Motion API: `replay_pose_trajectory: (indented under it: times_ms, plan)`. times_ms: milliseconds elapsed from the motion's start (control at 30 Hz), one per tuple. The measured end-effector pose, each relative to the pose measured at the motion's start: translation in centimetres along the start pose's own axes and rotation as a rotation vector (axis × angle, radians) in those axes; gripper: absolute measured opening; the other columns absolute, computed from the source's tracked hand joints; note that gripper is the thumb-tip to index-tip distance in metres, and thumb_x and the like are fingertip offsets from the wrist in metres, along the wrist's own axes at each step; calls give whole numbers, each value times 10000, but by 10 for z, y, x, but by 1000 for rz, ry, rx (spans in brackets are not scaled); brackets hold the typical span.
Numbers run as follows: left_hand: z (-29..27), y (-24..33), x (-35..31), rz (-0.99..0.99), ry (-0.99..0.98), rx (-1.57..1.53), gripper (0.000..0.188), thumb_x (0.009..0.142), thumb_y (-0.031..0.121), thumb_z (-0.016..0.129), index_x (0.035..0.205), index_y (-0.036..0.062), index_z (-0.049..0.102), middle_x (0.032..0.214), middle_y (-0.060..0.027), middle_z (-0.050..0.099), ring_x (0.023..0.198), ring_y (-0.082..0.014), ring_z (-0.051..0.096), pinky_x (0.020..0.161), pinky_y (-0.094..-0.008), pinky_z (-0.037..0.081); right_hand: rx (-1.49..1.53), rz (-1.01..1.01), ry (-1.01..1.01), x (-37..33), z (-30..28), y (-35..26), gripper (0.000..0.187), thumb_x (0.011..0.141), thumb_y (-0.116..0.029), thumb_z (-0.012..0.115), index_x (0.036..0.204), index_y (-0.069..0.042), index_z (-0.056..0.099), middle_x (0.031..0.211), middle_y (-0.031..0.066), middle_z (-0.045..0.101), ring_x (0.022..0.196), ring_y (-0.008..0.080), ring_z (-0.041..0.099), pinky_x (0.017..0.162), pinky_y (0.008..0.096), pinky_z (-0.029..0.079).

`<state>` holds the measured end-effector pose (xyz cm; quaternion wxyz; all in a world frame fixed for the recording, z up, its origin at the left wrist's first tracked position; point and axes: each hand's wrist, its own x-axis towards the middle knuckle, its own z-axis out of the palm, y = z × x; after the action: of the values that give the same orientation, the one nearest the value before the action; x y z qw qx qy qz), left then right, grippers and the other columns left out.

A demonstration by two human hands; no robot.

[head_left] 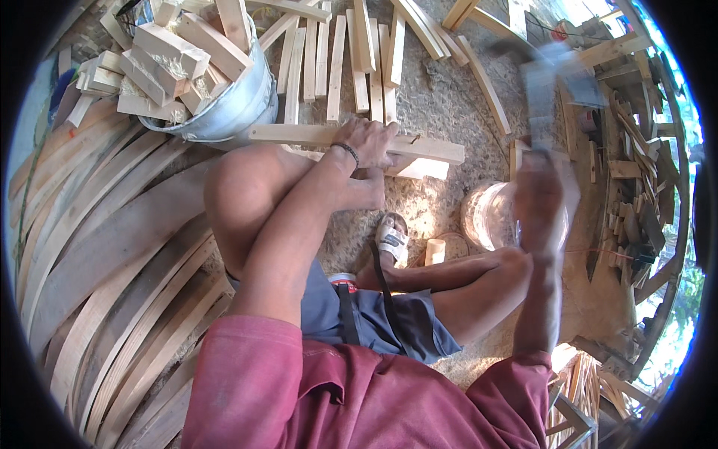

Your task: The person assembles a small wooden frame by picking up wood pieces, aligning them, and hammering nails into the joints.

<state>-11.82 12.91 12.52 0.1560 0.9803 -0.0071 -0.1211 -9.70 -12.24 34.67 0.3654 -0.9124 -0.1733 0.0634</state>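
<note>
Right hand (pixel 548 196) was motion-blurred; hammer-like tool (pixel 544 93) in it was smeared too, outline lost. Left hand (pixel 365 144) hid part of the wooden bar (pixel 295 135); dark speck (pixel 415 139) on top, too small to identify. Wood blocks (pixel 168 56) covered much of the bucket (pixel 258 97) rim. Long planks (pixel 112 307) were cut off at lower left.

This place looks like a woodworking workshop: many long boards (pixel 112 277) lie together toward nine o'clock, a bucket (pixel 258 97) full of cut blocks (pixel 168 56) stands near ten, wooden sticks (pixel 336 71) cover the rough floor (pixel 441 93) at twelve, and scrap wood (pixel 624 170) is piled near three.
</note>
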Motion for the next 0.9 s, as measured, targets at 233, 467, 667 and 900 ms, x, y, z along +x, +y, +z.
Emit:
replay_pose_trajectory:
  times_ms: [233, 467, 667, 900]
  plan:
    - [4, -1, -1, 61, 20, -3, 851, 809, 547, 756, 1458, 101, 432, 1001, -211, 723, 968, -377, 710, 910, -457, 563, 952, -577, -387, 15, -55, 35, 425, 999, -374, 516, 1190, -3, 598, 909, 166, 645, 763, 235, 639, 668, 366, 518]
    - [-8, 7, 4, 24, -26, -41, 785, 822, 556, 742, 1396, 88, 483, 1014, -190, 713, 992, -350, 709, 905, -460, 566, -14, 92, -237, -1, 21, 50, 169, 1012, -174, 515, 1004, -32, 607, 720, 129, 573, 655, 294, 555, 622, 425, 445]
    - [-5, 10, 1, 61, -26, -51, 696, 829, 554, 738, 1287, 74, 528, 996, -189, 712, 983, -358, 710, 897, -469, 571, 838, -475, 17, 14, -82, -30, 198, 1006, -185, 519, 1042, -7, 596, 759, 156, 595, 688, 305, 585, 650, 433, 466]
    - [9, 8, 0, 64, -4, -41, 676, 828, 552, 733, 1270, 78, 542, 1059, -213, 705, 992, -360, 708, 906, -473, 570, -210, 171, -441, -17, 68, 95, 327, 1024, -269, 501, 1079, 47, 565, 829, 230, 665, 764, 346, 661, 725, 463, 507]
